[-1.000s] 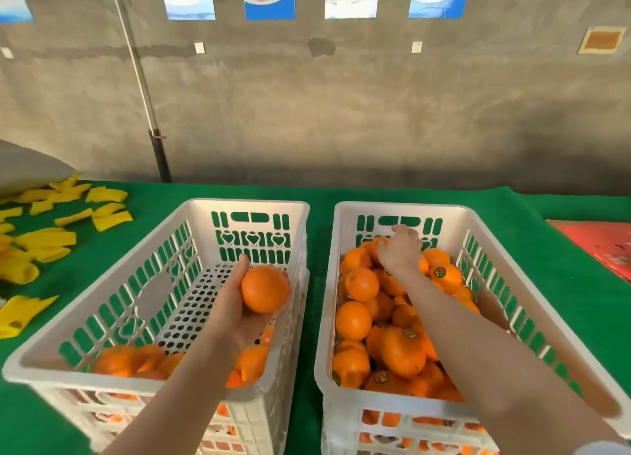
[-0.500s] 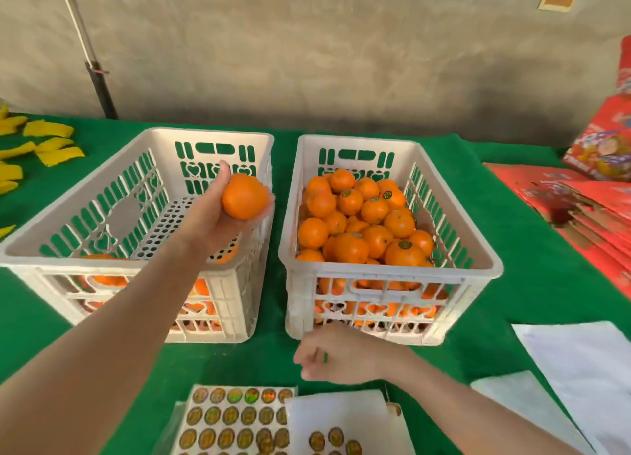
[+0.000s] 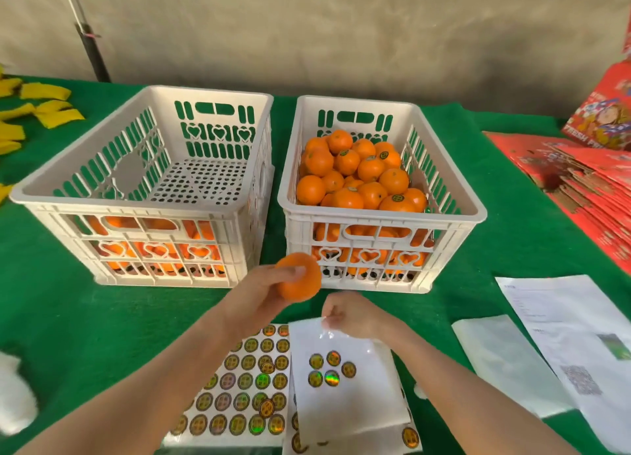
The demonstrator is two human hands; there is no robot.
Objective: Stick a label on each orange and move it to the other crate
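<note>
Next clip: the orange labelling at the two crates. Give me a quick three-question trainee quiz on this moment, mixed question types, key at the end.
1. True or false: the left hand grips a round orange fruit in front of the crates.
2. Which white slotted plastic crate is heaped higher with oranges? A. left crate B. right crate
3. Fill in: the ___ hand pinches at the top corner of the white label sheet.

Key
1. True.
2. B.
3. The right hand.
</note>
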